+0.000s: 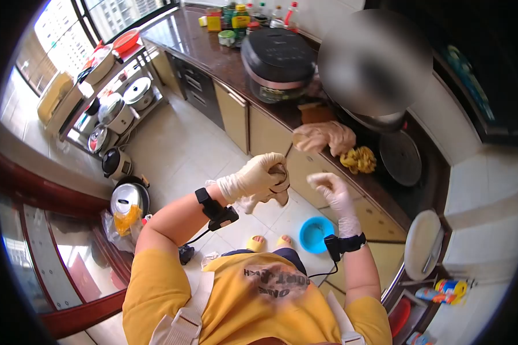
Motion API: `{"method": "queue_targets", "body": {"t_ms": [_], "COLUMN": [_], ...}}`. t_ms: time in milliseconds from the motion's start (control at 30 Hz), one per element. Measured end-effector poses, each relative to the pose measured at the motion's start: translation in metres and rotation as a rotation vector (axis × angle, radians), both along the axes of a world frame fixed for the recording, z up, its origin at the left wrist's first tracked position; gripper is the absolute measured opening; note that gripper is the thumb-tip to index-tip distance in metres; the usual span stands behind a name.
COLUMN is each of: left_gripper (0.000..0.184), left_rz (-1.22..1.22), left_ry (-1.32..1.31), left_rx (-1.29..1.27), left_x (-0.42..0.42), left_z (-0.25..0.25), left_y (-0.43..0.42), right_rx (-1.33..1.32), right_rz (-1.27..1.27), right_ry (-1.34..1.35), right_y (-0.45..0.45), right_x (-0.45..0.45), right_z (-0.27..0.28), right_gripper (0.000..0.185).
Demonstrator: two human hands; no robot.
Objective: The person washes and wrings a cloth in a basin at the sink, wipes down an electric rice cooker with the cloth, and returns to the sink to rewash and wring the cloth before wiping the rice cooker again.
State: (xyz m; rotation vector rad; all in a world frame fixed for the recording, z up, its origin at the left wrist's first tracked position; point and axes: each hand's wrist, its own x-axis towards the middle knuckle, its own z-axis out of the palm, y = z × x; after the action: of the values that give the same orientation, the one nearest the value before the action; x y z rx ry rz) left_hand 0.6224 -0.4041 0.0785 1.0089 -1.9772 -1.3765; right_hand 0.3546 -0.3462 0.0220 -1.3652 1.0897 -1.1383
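Note:
My left hand (250, 179), in a pale glove, is closed on a crumpled pale cloth-like thing (279, 196) with darker patches. Its loose folds hang below my fingers, and its exact kind does not show. To the right, my right hand (332, 192), also gloved, is raised apart from it with bent fingers and nothing visible in them. Beyond both hands, a crumpled pinkish-beige cloth (325, 137) lies at the counter's edge. Beside that cloth is a bunched yellow cloth (358, 160).
A dark counter (181, 34) bears a black rice cooker (279, 57), several bottles and a round dark pan (400, 158); a blurred patch covers the area behind. On the floor stands a blue basin (316, 234). Pots fill a rack (155, 92) at left.

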Motion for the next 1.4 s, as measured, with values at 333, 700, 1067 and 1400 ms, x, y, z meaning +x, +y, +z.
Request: {"method": "queue_targets", "body": {"t_ms": [333,700,1067,1400], "left_gripper": [0.017,0.034,0.05,0.063], "left_rz": [0.01,0.083,0.779,-0.076], "left_ry": [-0.013,0.082,-0.04,0.358], "left_rx": [-0.174,-0.189,-0.506,-1.034], "left_x": [0.03,0.041,0.19,0.132], "left_z": [0.006,0.113,0.034,0.018], "left_y": [-0.082,-0.302,-0.429,-0.482], "right_rx": [0.005,-0.728,-0.563,-0.357], "right_rz": [0.374,0.106,0.521,0.559], "right_ry": [0.24,0.488,1.41,0.925], "right_y": [-0.132,-0.374,-0.467,-0.619], "right_x": [0.045,0.031,0.114,0.209], "right_z": [0.05,0.169,0.091,0.123], "right_gripper": [0.021,0.058,0.096,0.044]}}
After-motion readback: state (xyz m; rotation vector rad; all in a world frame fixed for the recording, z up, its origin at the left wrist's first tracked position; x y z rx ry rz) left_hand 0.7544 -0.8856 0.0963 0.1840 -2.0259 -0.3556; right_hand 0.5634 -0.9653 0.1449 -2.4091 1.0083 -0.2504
